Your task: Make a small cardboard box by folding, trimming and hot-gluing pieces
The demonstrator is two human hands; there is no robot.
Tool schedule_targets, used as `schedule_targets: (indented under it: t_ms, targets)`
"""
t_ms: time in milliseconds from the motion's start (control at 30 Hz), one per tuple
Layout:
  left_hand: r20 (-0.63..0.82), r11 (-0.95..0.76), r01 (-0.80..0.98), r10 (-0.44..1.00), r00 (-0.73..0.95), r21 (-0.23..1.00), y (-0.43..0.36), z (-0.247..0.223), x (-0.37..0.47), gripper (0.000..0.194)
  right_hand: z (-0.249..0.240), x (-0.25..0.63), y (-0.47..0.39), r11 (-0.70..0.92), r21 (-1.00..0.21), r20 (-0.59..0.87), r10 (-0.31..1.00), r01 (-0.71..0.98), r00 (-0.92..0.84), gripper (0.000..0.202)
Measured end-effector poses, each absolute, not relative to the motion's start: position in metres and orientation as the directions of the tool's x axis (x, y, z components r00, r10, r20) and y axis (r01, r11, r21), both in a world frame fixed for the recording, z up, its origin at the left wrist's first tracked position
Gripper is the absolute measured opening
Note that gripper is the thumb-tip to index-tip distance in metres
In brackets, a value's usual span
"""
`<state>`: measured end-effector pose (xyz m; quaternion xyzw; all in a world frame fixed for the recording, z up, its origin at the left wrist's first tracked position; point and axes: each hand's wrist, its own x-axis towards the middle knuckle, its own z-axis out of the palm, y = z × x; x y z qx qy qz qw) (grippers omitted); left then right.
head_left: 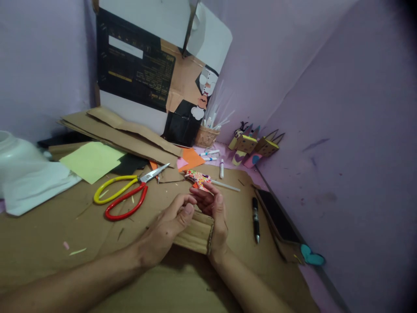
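A small folded piece of brown cardboard (pixel 195 234), box-like with a corrugated edge on its right, is held between my two hands above the work surface. My left hand (pixel 174 221) grips it from the left, thumb on top. Along its right end curves my right hand (pixel 219 219), with the fingers bent toward the far side. The cardboard's far side is hidden by my fingers. Just beyond my fingertips lies a flower-patterned glue gun (pixel 197 177) with a pale translucent stick (pixel 225 186). Scissors (pixel 130 193) with one yellow and one red handle lie partly open to the left.
A cardboard sheet (pixel 39 261) covers the table. At right are a black pen (pixel 256 219) and a dark phone-like slab (pixel 280 215). Behind are yellow-green paper (pixel 93 161), cardboard strips (pixel 120 132), markers (pixel 222 168), a basket (pixel 206 136), cardboard figures (pixel 246 143) and an upright opened box (pixel 133 61).
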<state>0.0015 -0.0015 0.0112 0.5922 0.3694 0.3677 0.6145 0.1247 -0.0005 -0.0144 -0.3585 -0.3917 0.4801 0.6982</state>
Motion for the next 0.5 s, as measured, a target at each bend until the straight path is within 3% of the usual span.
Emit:
schedule_targets:
  t_ms: [100,200,267,400,500]
  targets:
    - [-0.033,0.069,-0.080,0.921,0.388,0.994,0.005,0.014,0.002,0.040,-0.008,0.129,0.007,0.312,-0.896,0.233,0.936,-0.316,0.265,0.041]
    - [-0.017,0.038,-0.186,0.994,0.112,0.982,0.017,0.014,-0.001,0.040,-0.002,0.136,0.013,0.398,-0.880,0.273,0.870,-0.258,0.412,0.031]
    - [0.034,-0.045,-0.230,0.998,-0.053,0.972,0.025,0.010,-0.003,0.041,-0.001,0.138,0.012,0.370,-0.886,0.226,0.871,-0.280,0.437,0.025]
    - [0.089,-0.123,-0.236,0.985,-0.149,0.964,0.032,-0.001,-0.002,0.045,-0.005,0.128,0.003,0.130,-0.932,0.089,0.987,-0.339,0.135,0.037]
    - [0.103,-0.123,-0.202,0.989,-0.108,0.972,0.027,-0.005,0.002,0.046,-0.006,0.122,-0.002,0.134,-0.940,0.147,0.989,-0.315,-0.017,0.045]
